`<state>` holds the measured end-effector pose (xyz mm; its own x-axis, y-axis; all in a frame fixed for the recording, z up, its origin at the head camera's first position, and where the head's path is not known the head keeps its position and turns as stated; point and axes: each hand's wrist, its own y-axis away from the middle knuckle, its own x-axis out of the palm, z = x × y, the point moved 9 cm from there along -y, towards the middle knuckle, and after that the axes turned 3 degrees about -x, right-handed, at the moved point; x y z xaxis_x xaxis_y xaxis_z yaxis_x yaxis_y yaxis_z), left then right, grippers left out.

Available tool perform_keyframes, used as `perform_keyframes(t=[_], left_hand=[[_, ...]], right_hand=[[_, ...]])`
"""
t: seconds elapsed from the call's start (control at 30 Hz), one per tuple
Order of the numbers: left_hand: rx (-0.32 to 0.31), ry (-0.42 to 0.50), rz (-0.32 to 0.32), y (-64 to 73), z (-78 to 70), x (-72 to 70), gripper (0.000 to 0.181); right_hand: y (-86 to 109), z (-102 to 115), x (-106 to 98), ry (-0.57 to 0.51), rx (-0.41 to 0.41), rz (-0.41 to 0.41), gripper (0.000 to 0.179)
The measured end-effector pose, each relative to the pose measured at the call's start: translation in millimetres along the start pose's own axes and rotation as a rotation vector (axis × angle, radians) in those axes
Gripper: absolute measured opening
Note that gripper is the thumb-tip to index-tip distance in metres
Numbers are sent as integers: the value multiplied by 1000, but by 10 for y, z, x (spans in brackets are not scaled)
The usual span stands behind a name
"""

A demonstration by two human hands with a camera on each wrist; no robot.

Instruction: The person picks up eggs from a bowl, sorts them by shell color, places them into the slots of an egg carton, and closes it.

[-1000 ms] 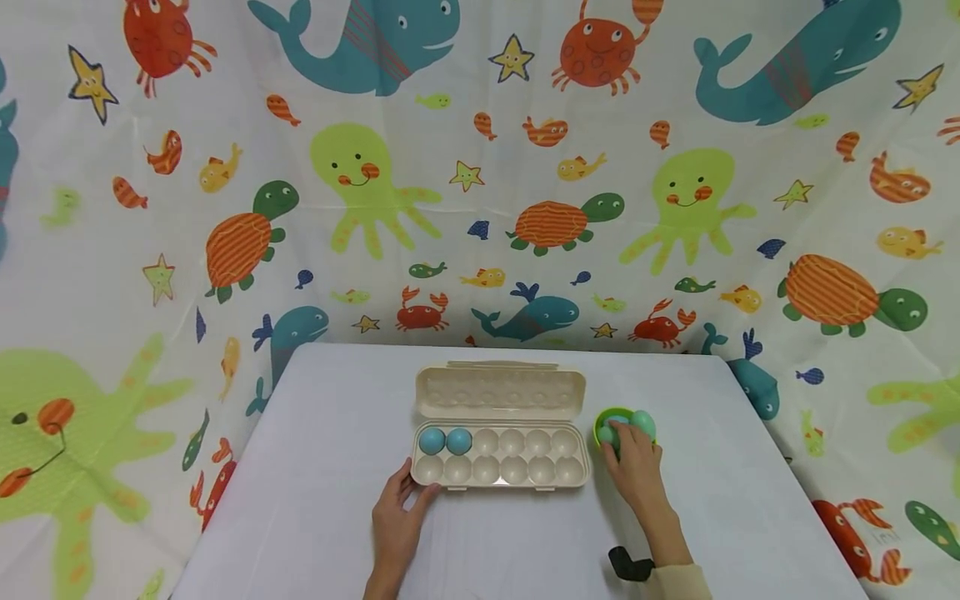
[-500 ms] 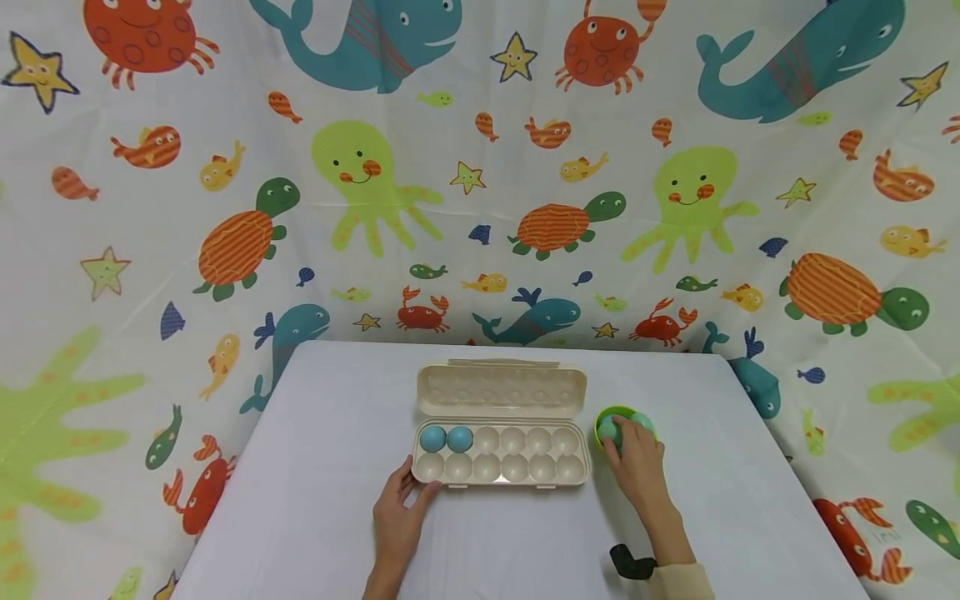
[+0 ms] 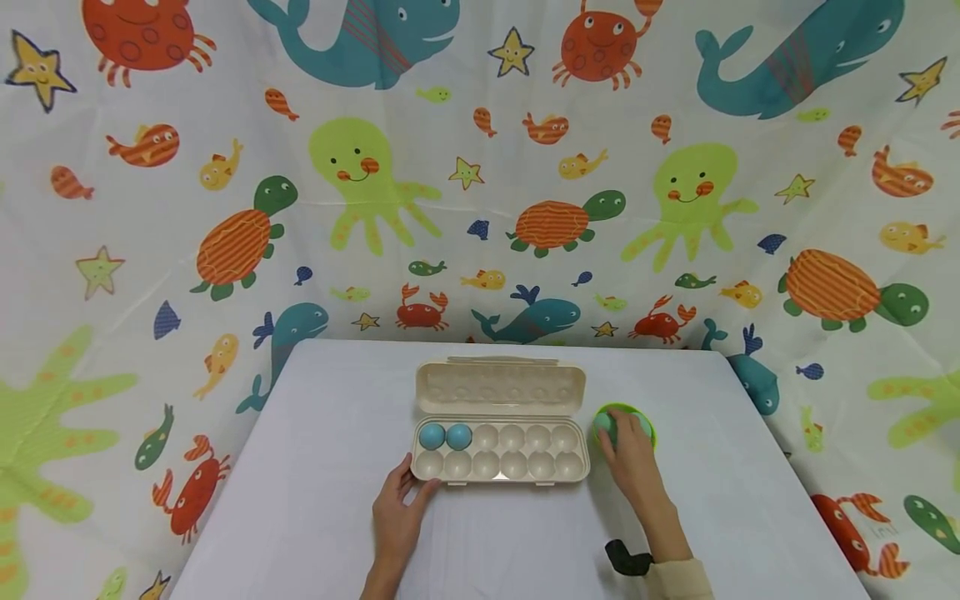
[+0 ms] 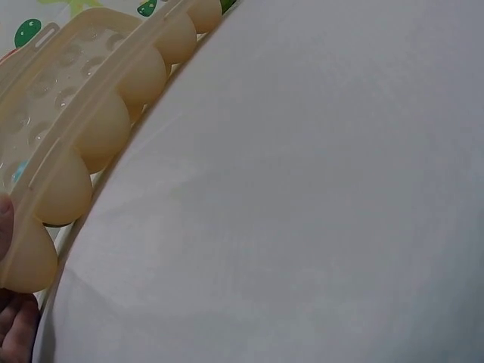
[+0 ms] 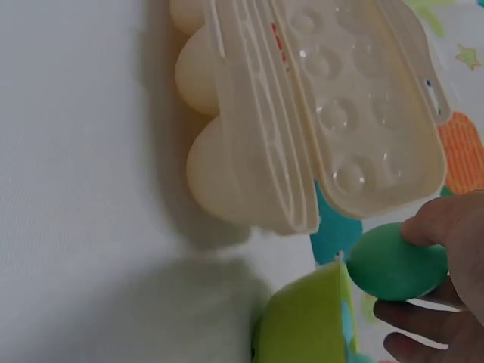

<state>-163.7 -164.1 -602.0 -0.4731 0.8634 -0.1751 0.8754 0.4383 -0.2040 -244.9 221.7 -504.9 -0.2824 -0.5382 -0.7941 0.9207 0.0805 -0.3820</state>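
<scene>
The right hand (image 3: pixel 632 454) pinches a smooth green egg (image 5: pixel 395 262) between thumb and fingers, at the rim of a round lime-green bowl (image 5: pixel 302 319). Left of that grip lies an open beige plastic egg carton (image 3: pixel 513 465) holding two rounded blue eggs (image 3: pixel 432 436); the left hand (image 3: pixel 399 518) grips the carton's near left corner.

Makeshift set-up, dressed for recording or play; home or lab, I can't tell. Printed cloth (image 3: pixel 420 137) hangs at the back and both sides of a white-covered table (image 3: pixel 330 433). Whales (image 3: pixel 360 46), crabs (image 3: pixel 600 46), turtles (image 3: pixel 551 225) and smiling octopuses (image 3: pixel 348 146) all over it (nursery stuff, or a shower curtain). Cloth fills my view beyond the tabletop.
</scene>
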Motion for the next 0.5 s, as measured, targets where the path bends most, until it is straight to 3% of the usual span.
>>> perform_keyframes(t=[0.17,0.5], left_hand=[[-7,-10,2,11,-7,5,68],[-6,5,8,26,-20,7,67]], right_hand=[[-47,162,62,-64,-34,-1,43],[-86,680,337,-122,-248,-121,38]])
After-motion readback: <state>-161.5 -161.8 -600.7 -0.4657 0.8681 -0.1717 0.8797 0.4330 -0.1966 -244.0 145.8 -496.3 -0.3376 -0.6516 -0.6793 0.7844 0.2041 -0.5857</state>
